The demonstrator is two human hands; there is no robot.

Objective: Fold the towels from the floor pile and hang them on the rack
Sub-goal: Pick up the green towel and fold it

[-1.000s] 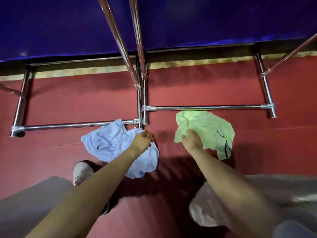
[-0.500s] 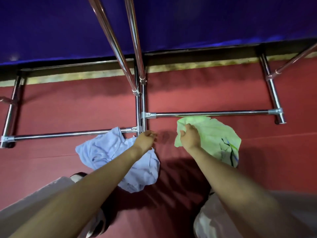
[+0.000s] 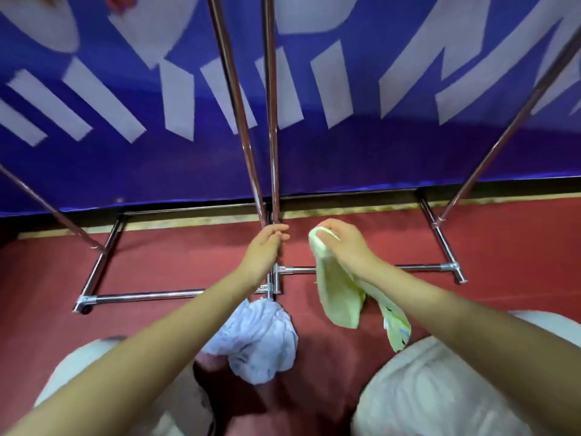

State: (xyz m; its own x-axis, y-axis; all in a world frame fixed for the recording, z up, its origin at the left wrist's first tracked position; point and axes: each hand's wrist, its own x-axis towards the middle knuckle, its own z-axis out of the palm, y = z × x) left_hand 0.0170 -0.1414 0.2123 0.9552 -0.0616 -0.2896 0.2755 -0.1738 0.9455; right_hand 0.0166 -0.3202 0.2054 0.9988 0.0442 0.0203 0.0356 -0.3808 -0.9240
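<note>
Lifting green towel [image 3: 338, 297] in right hand [image 3: 344, 243] grip | left hand [image 3: 267, 243] grip holding white towel [image 3: 261, 338], dangling at 6 o'clock | rack [image 3: 270, 121] upright at 12

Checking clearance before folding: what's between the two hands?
In the head view, only bare red floor shows between the left hand and the right hand gripping the light green towel.

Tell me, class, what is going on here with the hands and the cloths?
A person stands over a metal rack on a red floor. The left hand holds a pale blue towel, which hangs bunched below it. The right hand grips a light green towel by its top so that it dangles. Neither towel is folded or hung on the rack yet.
</note>
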